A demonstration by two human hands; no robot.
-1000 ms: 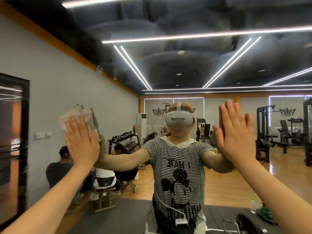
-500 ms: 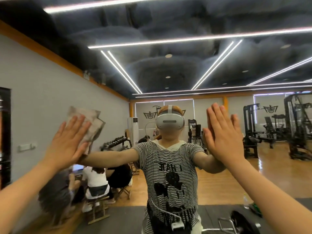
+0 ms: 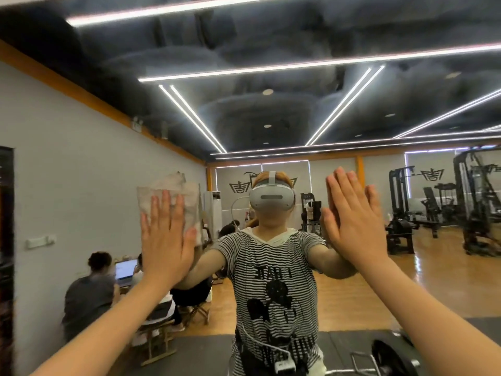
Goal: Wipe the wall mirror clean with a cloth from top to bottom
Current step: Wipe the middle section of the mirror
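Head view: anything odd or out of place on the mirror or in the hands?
Nothing stands out. The left hand presses a crumpled whitish cloth flat against the wall mirror, fingers straight. The bare right hand lies flat on the glass, holding nothing. No cracks or spills show.

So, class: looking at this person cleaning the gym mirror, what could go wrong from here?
1. The left hand presses the cloth with flat fingers rather than gripping it, so it could slip and drop.
2. The bare right hand lies flat on the mirror and will likely leave prints.
3. The cloth sits around head height; the glass above it may get skipped.
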